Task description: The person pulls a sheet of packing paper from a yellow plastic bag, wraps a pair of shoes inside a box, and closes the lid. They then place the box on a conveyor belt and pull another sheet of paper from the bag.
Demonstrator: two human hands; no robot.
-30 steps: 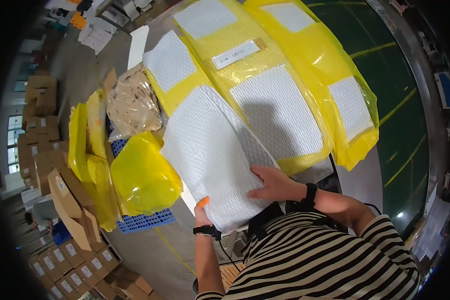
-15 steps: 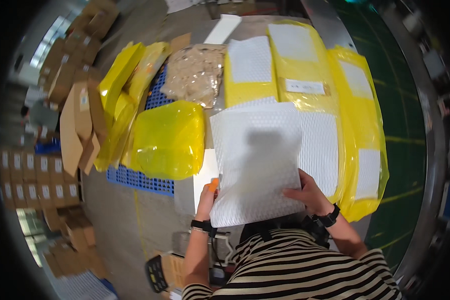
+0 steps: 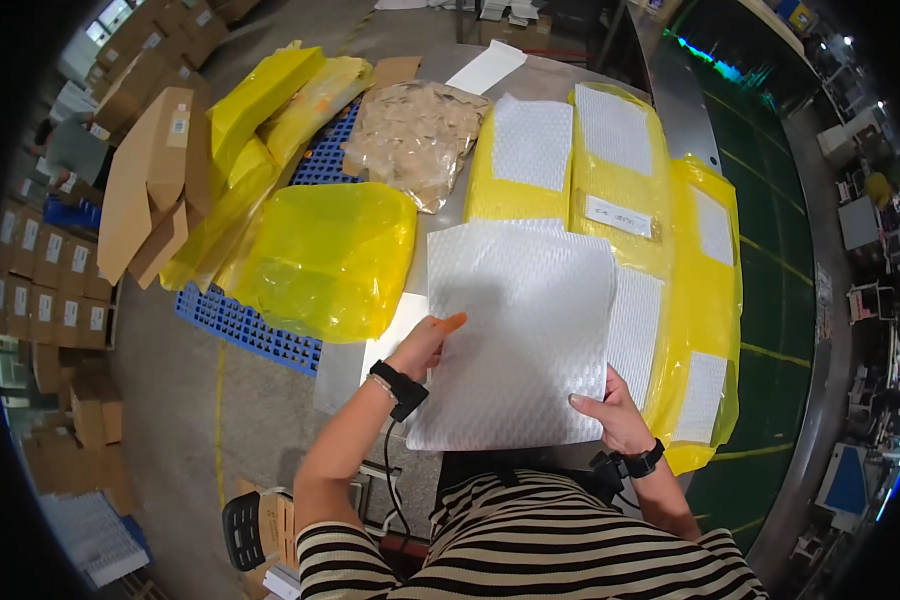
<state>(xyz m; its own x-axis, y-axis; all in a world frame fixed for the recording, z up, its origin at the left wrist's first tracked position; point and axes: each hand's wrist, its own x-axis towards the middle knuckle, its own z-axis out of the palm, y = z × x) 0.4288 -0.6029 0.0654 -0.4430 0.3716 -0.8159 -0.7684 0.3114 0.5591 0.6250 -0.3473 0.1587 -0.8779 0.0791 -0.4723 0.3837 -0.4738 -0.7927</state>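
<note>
A white, translucent bubble-wrap sheet or pouch [image 3: 525, 340] is held in front of me, with a soft shadow across its upper part. My left hand [image 3: 422, 345] pinches its left edge, the orange-covered thumb lying on top. At the lower right corner, my right hand [image 3: 615, 412] grips the edge with the thumb above and the fingers mostly underneath. Beyond the sheet and to its right lie yellow plastic-wrapped packs [image 3: 620, 150] with bubble-wrap pieces [image 3: 532, 142] on them. A white label [image 3: 618, 216] sits on the middle pack.
Left of the sheet is a yellow plastic bag [image 3: 330, 265] on a blue grid pallet [image 3: 260, 328]. Behind it lies a clear bag of brown pieces [image 3: 415, 135]. An open cardboard box [image 3: 160, 180] and stacked cartons [image 3: 55, 265] stand farther left; a green surface [image 3: 770, 290] runs along the right.
My left hand has moved up along the sheet's left edge, its thumb now over the top. The sheet looks flatter and its shadow has faded. The whole view has shifted slightly.
</note>
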